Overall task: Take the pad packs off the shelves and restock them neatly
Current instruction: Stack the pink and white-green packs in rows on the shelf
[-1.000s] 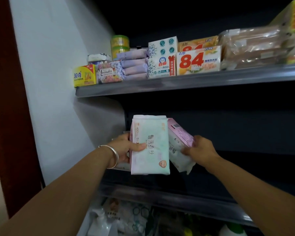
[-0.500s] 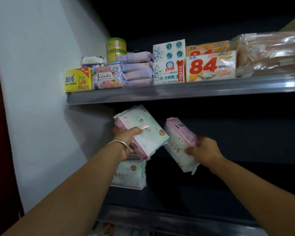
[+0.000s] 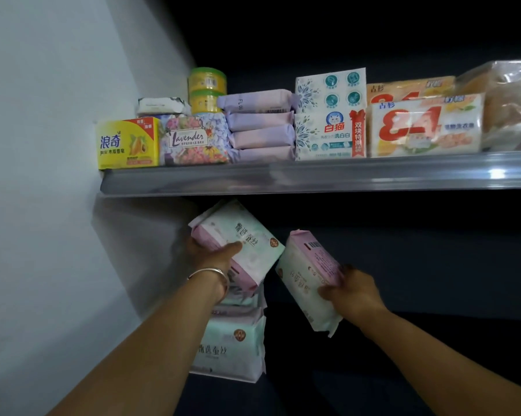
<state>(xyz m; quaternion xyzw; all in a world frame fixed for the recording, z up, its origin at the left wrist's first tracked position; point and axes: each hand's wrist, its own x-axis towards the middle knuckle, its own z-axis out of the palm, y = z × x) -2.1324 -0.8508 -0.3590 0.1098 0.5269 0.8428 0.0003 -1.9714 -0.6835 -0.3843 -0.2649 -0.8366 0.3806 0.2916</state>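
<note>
- The upper shelf was already full of soap boxes and a neat pile of purple packs.
- Below it, one pad pack stood in place by the wall; restocking seemed only begun.
- The left hand gripped a tilted green pack above it.
- The right hand gripped a pink pack.
- The dark lower shelf floor was hard to see.
</note>
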